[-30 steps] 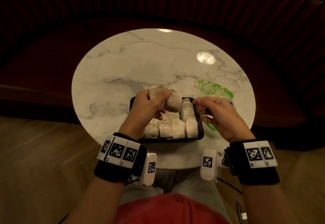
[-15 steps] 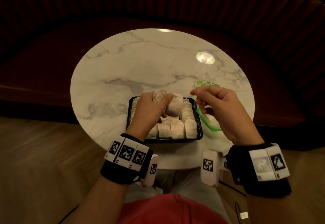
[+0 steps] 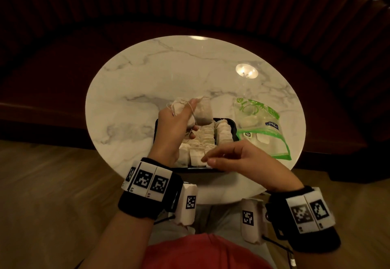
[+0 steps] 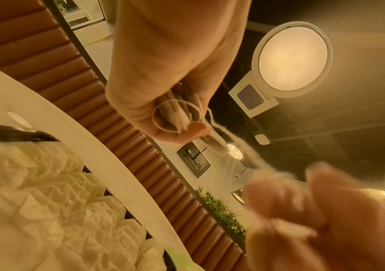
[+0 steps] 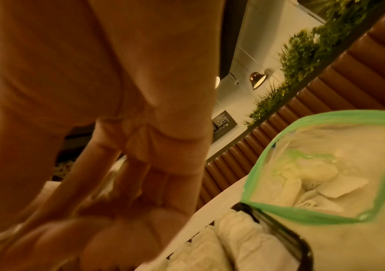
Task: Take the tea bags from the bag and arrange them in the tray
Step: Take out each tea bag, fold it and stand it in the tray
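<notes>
the left hand (image 3: 174, 130) gripped a bunch of pale paper tea bags (image 3: 197, 111) above the 11 o'clock corner of the black rectangular plastic tray (image 3: 233, 125), loose white strings (image 4: 175, 117) looping past its curled fingers. the right hand (image 3: 236, 159) hovered over the tray's 5 o'clock edge, thumb and fingertips drawn together as if pinching a thread; the blur hid whether anything was caught there. rows of tea bags (image 3: 205, 139) stood packed in the tray on the round white marble bench (image 3: 147, 74). the clear green-edged zip bag (image 3: 260, 129), more tea bags inside, lay at the tray's 3 o'clock, touching its side.
</notes>
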Available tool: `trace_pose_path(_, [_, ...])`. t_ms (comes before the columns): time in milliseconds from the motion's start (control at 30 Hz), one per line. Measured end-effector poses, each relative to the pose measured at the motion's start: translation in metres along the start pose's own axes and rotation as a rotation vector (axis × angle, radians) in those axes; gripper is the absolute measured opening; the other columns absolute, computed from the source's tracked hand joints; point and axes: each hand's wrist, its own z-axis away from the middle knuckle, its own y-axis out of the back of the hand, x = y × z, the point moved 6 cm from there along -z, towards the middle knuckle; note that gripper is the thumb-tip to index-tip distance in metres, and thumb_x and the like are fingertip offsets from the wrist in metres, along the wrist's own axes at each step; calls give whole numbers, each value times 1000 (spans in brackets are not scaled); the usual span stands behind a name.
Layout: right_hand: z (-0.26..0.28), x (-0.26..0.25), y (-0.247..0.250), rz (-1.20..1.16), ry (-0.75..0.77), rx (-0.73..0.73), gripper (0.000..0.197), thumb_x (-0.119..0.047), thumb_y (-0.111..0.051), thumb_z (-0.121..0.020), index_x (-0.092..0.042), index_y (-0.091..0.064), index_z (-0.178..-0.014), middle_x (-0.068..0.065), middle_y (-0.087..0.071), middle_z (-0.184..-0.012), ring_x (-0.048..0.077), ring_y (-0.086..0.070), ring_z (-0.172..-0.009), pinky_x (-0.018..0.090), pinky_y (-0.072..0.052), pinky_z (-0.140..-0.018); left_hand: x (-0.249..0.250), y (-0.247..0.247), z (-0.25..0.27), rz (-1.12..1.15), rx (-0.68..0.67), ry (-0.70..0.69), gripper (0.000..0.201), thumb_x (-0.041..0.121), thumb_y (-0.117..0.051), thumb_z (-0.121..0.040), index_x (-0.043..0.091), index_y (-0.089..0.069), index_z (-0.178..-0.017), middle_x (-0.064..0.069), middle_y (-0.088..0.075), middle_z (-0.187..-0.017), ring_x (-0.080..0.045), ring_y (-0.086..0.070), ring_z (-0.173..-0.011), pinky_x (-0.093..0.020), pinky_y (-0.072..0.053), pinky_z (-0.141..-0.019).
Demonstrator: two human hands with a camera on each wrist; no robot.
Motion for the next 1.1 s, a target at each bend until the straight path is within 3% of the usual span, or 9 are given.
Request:
trace_pose_path(100, [-3,10,5,167,-46,-2,13,-21,-67,-90,-21,-75,-101,-4,-73,-88,9,-64,-75,16,-49,-69,3,-2,2,8,-46,-12,24,37,-69,-89,13,-67,-85,-6,-60,-65,-11,-54,-50,-23,-44,-44])
trace_pose_path(233, [-10,9,30,8,10,372,16,-29,-56,-96,-25,-71,-94,-8,-69,-79,2,-59,-71,22,-49,-66,2,-10,8,-39,-175,-11,23,33,-67,-91,11,-67,-85,-1,-60,-60,-9,-54,-49,-22,-44,-44])
trace_pose_path(333, [-11,-1,38,-174,101,521,19,-28,-58,-95,-18,-69,-106,-7,-71,-89,1,-63,-78,20,-52,-66,-1,-17,11,-70,-251,-10,19,29,-64,-93,13,-69,-86,0,-61,-62,-8,-54,-49,-21,-44,-44])
trace_pose_path(467, [-10,-3,40,-158,163,525,14,-16,-66,-90,-8,-70,-100,7,-73,-93,11,-67,-82,22,-55,-68,-3,-20,13,-94,-280,-4,16,28,-63,-94,16,-68,-85,7,-62,-57,-7,-54,-50,-19,-44,-44])
trace_pose_path(600, [-6,25,52,-141,77,576,5,-13,-67,-89,-12,-71,-92,16,-72,-88,16,-65,-78,29,-57,-67,-8,-11,8,-82,-223,33,18,27,-61,-95,12,-72,-98,3,-73,-82,-7,-53,-52,-19,-44,-45])
trace_pose_path(700, [-7,53,58,56,-37,585,9,-17,-67,-91,-23,-69,-85,11,-70,-79,18,-63,-74,36,-53,-68,-14,-1,5,-48,-180,90,19,26,-62,-95,11,-72,-100,-2,-74,-90,-8,-53,-53,-19,-44,-45])
trace_pose_path(867, [-14,79,54,359,-166,480,1,-18,-68,-89,-18,-68,-89,-3,-67,-82,7,-59,-76,9,-40,-65,-23,4,6,-48,-172,133,17,24,-60,-96,10,-71,-97,0,-72,-85,-7,-52,-51,-19,-43,-44])
trace_pose_path(900, [-16,81,52,393,-177,455,4,-18,-68,-89,-15,-70,-93,-2,-67,-85,9,-60,-80,10,-40,-66,-23,4,6,-54,-173,136,18,24,-60,-96,10,-71,-97,0,-72,-84,-7,-52,-51,-19,-43,-44])
trace_pose_path(1100, [-21,83,46,510,-220,495,24,-19,-72,-84,-18,-67,-107,2,-66,-89,20,-62,-88,36,-52,-81,-24,2,6,-66,-183,149,18,25,-59,-97,11,-71,-97,-2,-72,-87,-6,-55,-52,-19,-44,-45])
